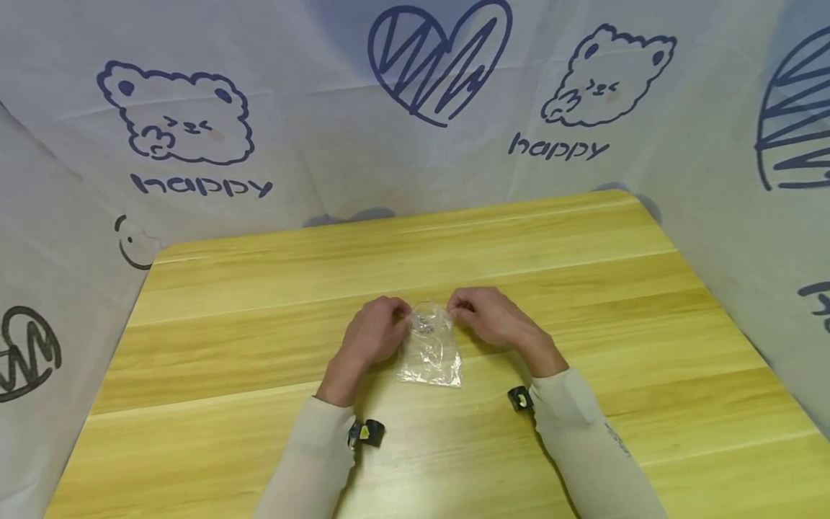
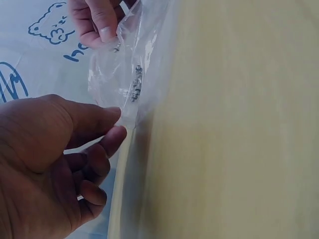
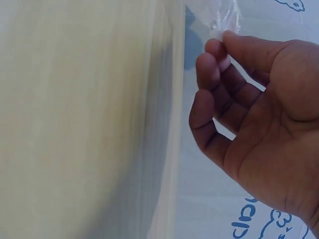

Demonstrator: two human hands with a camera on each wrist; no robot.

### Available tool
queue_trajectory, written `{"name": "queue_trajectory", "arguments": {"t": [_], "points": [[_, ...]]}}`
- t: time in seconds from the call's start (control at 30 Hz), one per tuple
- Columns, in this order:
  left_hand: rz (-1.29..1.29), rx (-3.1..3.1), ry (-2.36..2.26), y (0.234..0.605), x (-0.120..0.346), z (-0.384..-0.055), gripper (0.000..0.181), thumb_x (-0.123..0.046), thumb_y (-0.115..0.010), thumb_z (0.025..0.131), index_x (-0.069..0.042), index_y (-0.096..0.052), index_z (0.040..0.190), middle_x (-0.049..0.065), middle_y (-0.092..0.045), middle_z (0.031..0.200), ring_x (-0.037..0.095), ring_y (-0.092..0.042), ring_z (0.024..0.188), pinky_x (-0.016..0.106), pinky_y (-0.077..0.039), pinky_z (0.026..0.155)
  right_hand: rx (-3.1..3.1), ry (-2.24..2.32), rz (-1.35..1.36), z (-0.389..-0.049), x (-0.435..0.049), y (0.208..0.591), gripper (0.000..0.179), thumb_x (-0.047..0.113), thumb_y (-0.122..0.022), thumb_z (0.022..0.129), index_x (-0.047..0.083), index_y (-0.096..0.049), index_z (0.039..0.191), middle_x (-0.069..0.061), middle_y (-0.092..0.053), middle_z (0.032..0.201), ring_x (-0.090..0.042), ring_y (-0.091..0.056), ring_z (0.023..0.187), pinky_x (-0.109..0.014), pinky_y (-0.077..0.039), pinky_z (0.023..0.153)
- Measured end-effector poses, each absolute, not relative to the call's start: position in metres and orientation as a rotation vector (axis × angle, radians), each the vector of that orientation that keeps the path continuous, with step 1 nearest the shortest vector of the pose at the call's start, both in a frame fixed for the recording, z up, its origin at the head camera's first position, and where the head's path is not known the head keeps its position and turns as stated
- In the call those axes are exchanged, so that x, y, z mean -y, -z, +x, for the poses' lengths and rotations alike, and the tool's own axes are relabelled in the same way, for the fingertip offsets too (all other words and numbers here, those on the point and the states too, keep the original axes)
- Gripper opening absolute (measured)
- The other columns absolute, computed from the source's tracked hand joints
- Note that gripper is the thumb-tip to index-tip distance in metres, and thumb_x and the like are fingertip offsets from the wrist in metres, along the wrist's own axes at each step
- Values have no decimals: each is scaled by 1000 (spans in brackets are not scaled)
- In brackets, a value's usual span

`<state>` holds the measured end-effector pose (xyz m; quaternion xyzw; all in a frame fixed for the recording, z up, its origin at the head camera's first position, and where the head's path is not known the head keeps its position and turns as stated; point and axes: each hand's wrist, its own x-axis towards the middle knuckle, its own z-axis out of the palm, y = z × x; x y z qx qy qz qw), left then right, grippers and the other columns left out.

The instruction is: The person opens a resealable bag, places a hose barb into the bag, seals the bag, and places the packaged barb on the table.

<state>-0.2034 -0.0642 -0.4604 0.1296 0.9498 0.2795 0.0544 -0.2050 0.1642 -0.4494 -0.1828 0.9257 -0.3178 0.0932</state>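
Observation:
A clear plastic bag with small dark print spans the gap between both hands, its lower edge toward the person in the head view. At its upper left corner, the left hand pinches the film between thumb and forefinger. The right hand pinches the opposite upper corner the same way. From the left wrist, the bag looks crinkled, with the thumb and forefinger of the left hand at its edge. Only a bit of film shows at the fingertips of the right hand in the right wrist view.
The wooden table extends around the hands on every side. White cloth with drawn bears and hearts hangs behind and beside it. Small dark devices are strapped at both sleeve cuffs.

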Motion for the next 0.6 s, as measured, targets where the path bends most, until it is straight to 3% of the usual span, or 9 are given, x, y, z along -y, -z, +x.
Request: {"name": "queue_trajectory", "arguments": {"t": [0.13, 0.4, 0.5, 0.6], "points": [[393, -2878, -920, 457, 65, -204, 16, -25, -61, 95, -14, -70, 103, 0, -71, 97, 17, -65, 87, 35, -52, 79, -2752, 999, -543, -205, -163, 447, 12, 20, -54, 99, 19, -66, 100, 3, -68, 97, -14, -59, 88, -34, -49, 81], [465, -2943, -1116, 437, 70, -201, 19, -22, -56, 99, -11, -69, 105, 3, -69, 98, 15, -51, 64, 31, -44, 65, -2816, 1191, -529, -202, -163, 434, 13, 23, -58, 98, 18, -69, 101, 2, -69, 94, -14, -59, 82, -32, -49, 73], [508, -2983, -1147, 429, 72, -199, 20, -23, -54, 100, -11, -68, 107, 3, -67, 99, 16, -48, 63, 31, -42, 61, -2851, 1209, -540, -199, -165, 426, 13, 22, -58, 97, 16, -69, 101, 1, -67, 95, -14, -60, 83, -31, -49, 72], [625, -3113, -1051, 421, 74, -195, 18, -23, -56, 99, -12, -69, 103, 3, -67, 97, 17, -55, 68, 33, -46, 64, -2927, 1172, -569, -195, -167, 417, 14, 22, -57, 98, 14, -68, 100, 0, -65, 95, -15, -57, 79, -31, -47, 70]]}}
